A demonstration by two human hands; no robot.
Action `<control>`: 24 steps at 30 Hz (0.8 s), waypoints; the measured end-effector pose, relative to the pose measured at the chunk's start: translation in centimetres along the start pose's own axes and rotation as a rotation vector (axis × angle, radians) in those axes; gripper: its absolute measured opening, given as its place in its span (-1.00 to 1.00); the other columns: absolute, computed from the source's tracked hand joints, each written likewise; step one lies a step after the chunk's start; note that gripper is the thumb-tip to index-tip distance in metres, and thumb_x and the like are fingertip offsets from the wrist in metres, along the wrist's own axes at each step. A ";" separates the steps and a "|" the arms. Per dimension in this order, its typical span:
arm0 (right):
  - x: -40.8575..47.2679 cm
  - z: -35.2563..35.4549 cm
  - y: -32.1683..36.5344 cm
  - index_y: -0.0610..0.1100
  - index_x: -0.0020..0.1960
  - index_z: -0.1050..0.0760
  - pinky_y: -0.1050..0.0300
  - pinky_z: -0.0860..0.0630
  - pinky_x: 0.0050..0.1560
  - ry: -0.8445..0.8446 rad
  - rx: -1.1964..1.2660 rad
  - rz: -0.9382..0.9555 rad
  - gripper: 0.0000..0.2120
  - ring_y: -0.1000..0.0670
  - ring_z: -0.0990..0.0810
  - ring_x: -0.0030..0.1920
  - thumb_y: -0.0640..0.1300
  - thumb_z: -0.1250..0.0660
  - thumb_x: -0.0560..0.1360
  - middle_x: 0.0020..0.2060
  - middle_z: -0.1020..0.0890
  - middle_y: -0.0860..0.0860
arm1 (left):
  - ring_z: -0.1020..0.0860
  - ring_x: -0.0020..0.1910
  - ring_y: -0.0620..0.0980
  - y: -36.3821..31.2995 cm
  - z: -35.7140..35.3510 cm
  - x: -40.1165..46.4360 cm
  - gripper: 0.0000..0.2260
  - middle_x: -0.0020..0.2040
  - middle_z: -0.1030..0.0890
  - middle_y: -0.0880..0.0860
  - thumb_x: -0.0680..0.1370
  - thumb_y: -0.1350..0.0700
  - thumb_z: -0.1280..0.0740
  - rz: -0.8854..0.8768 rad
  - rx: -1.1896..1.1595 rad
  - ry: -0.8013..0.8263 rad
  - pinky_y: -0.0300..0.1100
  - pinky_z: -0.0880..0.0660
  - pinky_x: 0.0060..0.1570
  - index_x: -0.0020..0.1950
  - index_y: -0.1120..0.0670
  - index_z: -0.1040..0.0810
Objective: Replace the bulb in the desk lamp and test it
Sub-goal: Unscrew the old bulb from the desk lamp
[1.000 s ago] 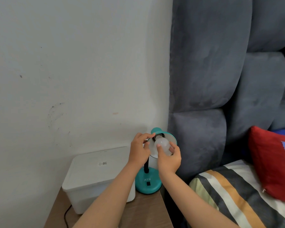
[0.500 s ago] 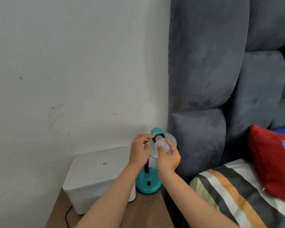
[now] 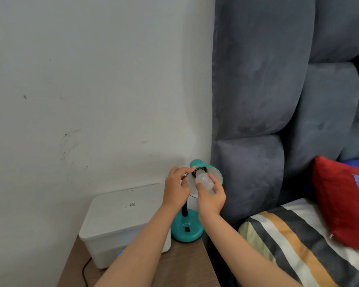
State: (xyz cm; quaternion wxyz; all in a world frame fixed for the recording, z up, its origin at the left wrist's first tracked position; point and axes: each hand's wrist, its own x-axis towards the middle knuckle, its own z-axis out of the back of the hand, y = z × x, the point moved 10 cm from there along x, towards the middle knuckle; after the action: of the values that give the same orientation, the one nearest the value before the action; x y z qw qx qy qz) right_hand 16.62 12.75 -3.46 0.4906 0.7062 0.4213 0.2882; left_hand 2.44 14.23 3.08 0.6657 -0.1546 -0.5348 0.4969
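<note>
Plain pale wall (image 3: 81, 79), smooth with faint scuffs; padded grey headboard (image 3: 267, 90), suede-like, in bulging panels. Striped bedding (image 3: 288, 245) and red cushion (image 3: 344, 204), both cut off at right edge. Wood-grain worktop (image 3: 187, 266), front cut off by frame. Matte white lidded box (image 3: 120, 222), rounded corners, small label unreadable; black cable (image 3: 84, 272) beside it, end hidden. Teal desk lamp (image 3: 187, 230), round glossy base, black neck mostly hidden behind hands, cone shade tilted toward camera. Left hand (image 3: 175, 189) pinched on shade's left rim, fingers (image 3: 181, 169) closed over edge. Right hand (image 3: 210, 198) wrapped round frosted white bulb (image 3: 204, 181), thumb on left, fingers (image 3: 212, 179) on right, clamped. Bulb inside shade, base at dark socket; thread seating not discernible.
</note>
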 end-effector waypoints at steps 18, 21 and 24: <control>0.1 0.2 -0.3 0.07 0.22 -0.43 -0.16 -0.56 0.13 -0.048 -0.057 -0.021 -0.48 -0.09 -0.53 0.19 -0.20 -0.51 0.34 0.10 -0.47 0.13 | -0.53 0.00 -0.11 0.3 0.0 0.0 -0.62 0.01 -0.51 0.02 0.51 0.37 -0.20 0.000 0.014 -0.007 -0.53 -0.41 -0.02 0.12 -0.06 -0.57; 0.5 0.3 -0.4 -0.07 0.28 -0.42 0.08 -0.48 0.15 -0.048 -0.078 -0.002 -0.45 -0.04 -0.49 0.14 -0.30 -0.48 0.35 0.18 -0.46 0.00 | -0.52 0.00 -0.11 0.2 0.0 -0.1 -0.62 0.01 -0.51 0.03 0.51 0.38 -0.20 -0.005 0.014 -0.007 -0.55 -0.39 -0.02 0.12 -0.05 -0.57; 0.5 0.0 -0.5 -0.07 0.26 -0.47 0.14 -0.47 0.03 -0.028 -0.061 0.008 -0.48 -0.03 -0.49 0.04 -0.36 -0.45 0.36 0.21 -0.45 -0.12 | -0.52 -0.01 -0.11 0.1 -0.1 -0.1 -0.62 0.01 -0.51 0.04 0.51 0.38 -0.20 -0.014 0.020 -0.006 -0.55 -0.39 -0.02 0.13 -0.04 -0.57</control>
State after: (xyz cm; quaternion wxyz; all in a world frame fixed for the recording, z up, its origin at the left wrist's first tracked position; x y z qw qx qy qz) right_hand 16.74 13.22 -3.89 0.5165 0.6966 0.4026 0.2931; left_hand 2.44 14.19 2.90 0.6691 -0.1424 -0.5330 0.4980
